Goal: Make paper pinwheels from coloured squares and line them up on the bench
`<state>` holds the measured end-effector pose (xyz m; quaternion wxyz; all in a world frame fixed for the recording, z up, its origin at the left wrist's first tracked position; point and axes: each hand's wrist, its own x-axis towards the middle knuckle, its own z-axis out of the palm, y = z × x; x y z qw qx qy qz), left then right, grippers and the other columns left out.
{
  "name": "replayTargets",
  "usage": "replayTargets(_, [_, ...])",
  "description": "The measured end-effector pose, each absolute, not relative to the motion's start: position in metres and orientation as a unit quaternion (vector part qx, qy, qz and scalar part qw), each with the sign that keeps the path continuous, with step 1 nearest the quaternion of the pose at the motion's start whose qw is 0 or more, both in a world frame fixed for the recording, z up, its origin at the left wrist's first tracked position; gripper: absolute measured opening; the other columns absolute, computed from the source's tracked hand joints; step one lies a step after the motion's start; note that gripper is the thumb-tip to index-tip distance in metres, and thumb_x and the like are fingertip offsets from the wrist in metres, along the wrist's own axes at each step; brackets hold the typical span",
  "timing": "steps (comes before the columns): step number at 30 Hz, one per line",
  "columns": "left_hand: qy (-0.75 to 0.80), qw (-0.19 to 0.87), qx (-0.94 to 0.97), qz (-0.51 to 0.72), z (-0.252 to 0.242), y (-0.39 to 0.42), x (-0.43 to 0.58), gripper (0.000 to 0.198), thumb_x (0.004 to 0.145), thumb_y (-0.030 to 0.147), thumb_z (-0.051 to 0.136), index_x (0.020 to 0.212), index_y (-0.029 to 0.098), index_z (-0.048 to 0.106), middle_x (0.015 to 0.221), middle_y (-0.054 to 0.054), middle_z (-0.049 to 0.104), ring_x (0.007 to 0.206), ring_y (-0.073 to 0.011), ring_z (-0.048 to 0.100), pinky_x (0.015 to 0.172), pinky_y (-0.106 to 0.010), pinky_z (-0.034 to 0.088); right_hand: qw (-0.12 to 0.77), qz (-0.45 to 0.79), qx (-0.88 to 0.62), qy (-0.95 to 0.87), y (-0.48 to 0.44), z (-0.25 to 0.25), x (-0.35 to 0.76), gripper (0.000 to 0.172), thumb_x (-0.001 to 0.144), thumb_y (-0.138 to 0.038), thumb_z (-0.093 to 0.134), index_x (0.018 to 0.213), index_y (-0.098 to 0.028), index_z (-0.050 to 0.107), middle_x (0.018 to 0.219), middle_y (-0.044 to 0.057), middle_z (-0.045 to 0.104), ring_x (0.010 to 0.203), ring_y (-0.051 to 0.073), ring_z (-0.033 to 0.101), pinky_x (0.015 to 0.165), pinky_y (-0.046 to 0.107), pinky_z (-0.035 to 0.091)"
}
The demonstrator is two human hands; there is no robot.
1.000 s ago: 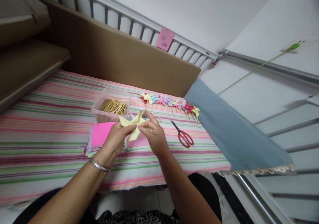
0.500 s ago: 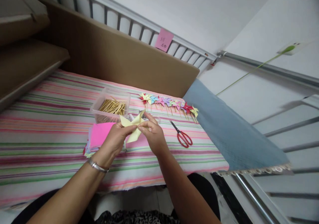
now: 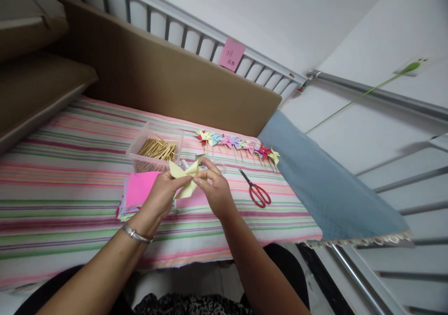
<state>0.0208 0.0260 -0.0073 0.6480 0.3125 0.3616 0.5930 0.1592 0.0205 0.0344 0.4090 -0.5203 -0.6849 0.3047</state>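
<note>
Pale yellow paper folded into a pinwheel (image 3: 186, 190) is held up between my two hands over the table. My left hand (image 3: 167, 188) pinches its left side, thumb at the centre. From the right, my right hand (image 3: 216, 188) closes thumb and finger at the pinwheel's middle; whether a pin is there is too small to tell. Beneath lies a pink paper sheet (image 3: 194, 201), partly hidden. A stack of coloured paper with bright pink on top (image 3: 140, 189) lies beside my left hand. Scissors with red handles (image 3: 258, 194) rest right of my right hand.
A clear plastic box (image 3: 133, 152) of wooden sticks (image 3: 159, 150) stands behind my left hand. Several finished pinwheels (image 3: 236, 143) on sticks lie in a row at the back. A cardboard panel (image 3: 168, 81) borders the striped tablecloth (image 3: 70, 179); small items behind the pinwheel are partly hidden.
The yellow pinwheel has turned slightly in my fingers, its lower blade shifting a little to the left. Both hands keep their pinch in nearly the same place.
</note>
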Motion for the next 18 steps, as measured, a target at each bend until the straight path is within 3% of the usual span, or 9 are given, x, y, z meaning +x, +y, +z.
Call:
replayTargets(6, [0.372, 0.654, 0.308, 0.582, -0.005, 0.025, 0.021, 0.028, 0.059, 0.022, 0.08, 0.084, 0.012, 0.072, 0.082, -0.006, 0.074, 0.073, -0.018, 0.065, 0.069, -0.027, 0.047, 0.408, 0.323, -0.529, -0.67, 0.022, 0.035, 0.16, 0.01, 0.074, -0.028, 0.063, 0.071, -0.019, 0.067, 0.129, 0.012, 0.057, 0.129, 0.026, 0.042, 0.107, 0.041, 0.028])
replayTargets(11, [0.39, 0.655, 0.314, 0.566, -0.003, 0.023, 0.022, 0.031, 0.058, 0.023, 0.08, 0.085, 0.011, 0.072, 0.079, -0.007, 0.074, 0.068, -0.0173, 0.065, 0.065, -0.026, 0.047, 0.424, 0.354, -0.523, -0.649, 0.021, 0.039, 0.159, 0.012, 0.07, -0.03, 0.064, 0.066, -0.019, 0.064, 0.088, 0.006, 0.067, 0.095, 0.023, 0.06, 0.089, 0.035, 0.042])
replayTargets(14, [0.385, 0.663, 0.31, 0.562, -0.001, 0.021, 0.023, 0.03, 0.056, 0.023, 0.081, 0.083, 0.012, 0.073, 0.078, -0.006, 0.074, 0.067, -0.017, 0.065, 0.065, -0.026, 0.047, 0.432, 0.36, -0.535, -0.631, 0.02, 0.043, 0.158, 0.012, 0.067, -0.03, 0.065, 0.064, -0.019, 0.062, 0.075, 0.002, 0.066, 0.079, 0.02, 0.06, 0.08, 0.032, 0.045])
replayTargets(18, [0.369, 0.676, 0.322, 0.55, 0.003, 0.019, 0.022, 0.025, 0.06, 0.028, 0.08, 0.079, 0.013, 0.074, 0.076, -0.005, 0.074, 0.065, -0.0145, 0.063, 0.063, -0.024, 0.046, 0.437, 0.366, -0.554, -0.607, 0.019, 0.044, 0.157, 0.012, 0.064, -0.03, 0.065, 0.062, -0.019, 0.062, 0.071, 0.002, 0.066, 0.073, 0.019, 0.059, 0.073, 0.031, 0.046])
